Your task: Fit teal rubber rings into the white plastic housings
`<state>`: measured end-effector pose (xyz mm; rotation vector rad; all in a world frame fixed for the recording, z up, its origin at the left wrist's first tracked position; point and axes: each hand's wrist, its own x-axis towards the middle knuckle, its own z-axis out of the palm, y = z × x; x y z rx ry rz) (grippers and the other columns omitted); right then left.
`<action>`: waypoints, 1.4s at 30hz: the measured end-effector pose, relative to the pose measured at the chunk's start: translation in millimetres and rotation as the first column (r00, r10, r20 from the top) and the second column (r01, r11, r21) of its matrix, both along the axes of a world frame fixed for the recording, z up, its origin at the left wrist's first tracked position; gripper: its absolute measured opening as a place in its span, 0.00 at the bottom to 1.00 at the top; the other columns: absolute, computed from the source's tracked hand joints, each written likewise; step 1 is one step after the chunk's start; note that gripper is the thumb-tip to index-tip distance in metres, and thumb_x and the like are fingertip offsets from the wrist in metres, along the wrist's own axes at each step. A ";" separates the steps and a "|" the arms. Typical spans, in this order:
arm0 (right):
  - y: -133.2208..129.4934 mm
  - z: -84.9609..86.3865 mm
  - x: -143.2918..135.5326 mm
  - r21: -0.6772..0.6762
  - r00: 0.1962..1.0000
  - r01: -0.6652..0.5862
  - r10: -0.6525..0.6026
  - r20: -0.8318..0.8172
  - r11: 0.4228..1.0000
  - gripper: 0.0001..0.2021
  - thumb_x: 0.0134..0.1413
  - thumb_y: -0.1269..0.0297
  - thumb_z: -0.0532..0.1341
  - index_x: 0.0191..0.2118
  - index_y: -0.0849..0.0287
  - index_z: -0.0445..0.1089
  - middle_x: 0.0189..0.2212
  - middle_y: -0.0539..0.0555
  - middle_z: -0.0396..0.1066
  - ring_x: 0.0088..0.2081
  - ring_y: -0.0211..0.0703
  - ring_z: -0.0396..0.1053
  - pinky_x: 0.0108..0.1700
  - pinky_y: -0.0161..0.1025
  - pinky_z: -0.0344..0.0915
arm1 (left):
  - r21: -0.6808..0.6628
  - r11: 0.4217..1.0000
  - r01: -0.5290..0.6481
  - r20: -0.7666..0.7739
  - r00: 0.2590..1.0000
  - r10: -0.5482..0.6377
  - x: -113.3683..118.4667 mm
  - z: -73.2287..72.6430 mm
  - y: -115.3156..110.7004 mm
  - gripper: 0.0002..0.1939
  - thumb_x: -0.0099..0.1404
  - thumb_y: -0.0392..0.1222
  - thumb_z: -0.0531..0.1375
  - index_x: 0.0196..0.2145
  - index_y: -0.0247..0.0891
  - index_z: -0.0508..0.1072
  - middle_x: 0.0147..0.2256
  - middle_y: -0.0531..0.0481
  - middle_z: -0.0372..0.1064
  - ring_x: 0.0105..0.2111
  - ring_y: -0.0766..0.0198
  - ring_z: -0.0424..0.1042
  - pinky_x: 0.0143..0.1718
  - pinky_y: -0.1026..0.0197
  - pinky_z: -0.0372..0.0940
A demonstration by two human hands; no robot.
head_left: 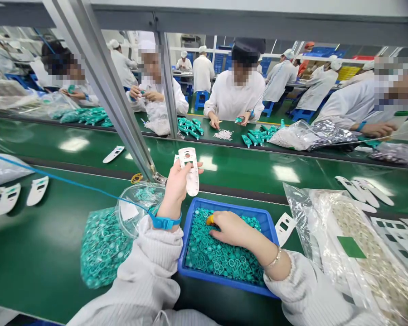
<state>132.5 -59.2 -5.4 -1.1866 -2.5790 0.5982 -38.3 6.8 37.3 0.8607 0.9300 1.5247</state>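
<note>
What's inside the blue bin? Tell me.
Small teal ring-shaped parts fill the blue bin; the right hand reaches in. Whatever lies under the top layer or that hand is hidden.

Directly before me on the bench [47,258] sits a tray [224,282] filled with rings [227,265], and my right hand [231,228] is in it. My left hand [180,179] holds a casing [189,174] just beyond the tray's far left corner. A bag of parts [104,246] lies left of the tray, with loose covers [37,190] farther left. Right of the tray lies a single cover [285,227], then a long bag [360,258]. A belt [238,170] runs beyond the bench; people [236,95] are on its far side, behind piled pieces [190,127].
</note>
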 end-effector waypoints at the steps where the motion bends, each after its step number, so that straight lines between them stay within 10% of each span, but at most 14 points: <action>1: -0.8 -4.1 -1.4 0.003 1.000 -0.009 0.009 0.026 1.000 0.02 0.39 0.73 0.64 0.24 0.61 0.71 0.23 0.54 0.71 0.24 0.44 0.69 0.25 0.36 0.61 | 0.002 1.000 0.020 0.002 1.000 -0.020 1.1 0.0 -0.1 0.13 0.58 0.38 0.55 0.42 0.35 0.62 0.32 0.49 0.72 0.27 0.64 0.73 0.32 0.61 0.65; 9: 6.0 15.3 6.5 0.200 0.984 0.145 -0.121 -0.128 0.969 0.05 0.49 0.70 0.61 0.33 0.57 0.72 0.30 0.52 0.73 0.31 0.41 0.70 0.33 0.36 0.65 | -0.008 0.948 0.317 -0.149 0.937 -0.315 27.4 -19.5 -2.7 0.12 0.61 0.39 0.54 0.42 0.35 0.66 0.34 0.49 0.70 0.34 0.64 0.70 0.39 0.62 0.63; 18: 23.7 26.4 26.8 0.499 0.831 0.500 -0.231 -0.505 0.708 0.06 0.53 0.66 0.59 0.36 0.55 0.72 0.35 0.53 0.75 0.37 0.47 0.64 0.40 0.46 0.65 | -0.076 0.718 0.692 -0.079 0.714 -0.696 45.1 -15.8 -26.6 0.17 0.58 0.39 0.59 0.46 0.39 0.65 0.34 0.52 0.67 0.30 0.65 0.69 0.34 0.61 0.64; 26: 13.9 33.3 25.1 0.537 0.804 0.522 -0.173 -0.568 0.662 0.09 0.51 0.68 0.61 0.40 0.54 0.72 0.33 0.53 0.75 0.33 0.46 0.62 0.33 0.44 0.65 | -0.039 0.752 0.658 -0.170 0.737 -0.654 48.6 6.1 -45.3 0.16 0.61 0.39 0.56 0.47 0.37 0.63 0.34 0.53 0.63 0.32 0.67 0.65 0.33 0.66 0.60; 42: 10.8 31.0 19.6 0.325 0.671 0.620 -0.267 -0.692 0.715 0.09 0.50 0.68 0.61 0.39 0.54 0.65 0.40 0.55 0.65 0.41 0.47 0.65 0.39 0.47 0.65 | 0.048 0.827 0.560 -0.573 0.694 -0.437 45.7 4.7 -47.4 0.18 0.68 0.48 0.47 0.49 0.37 0.65 0.34 0.50 0.66 0.29 0.67 0.61 0.28 0.66 0.56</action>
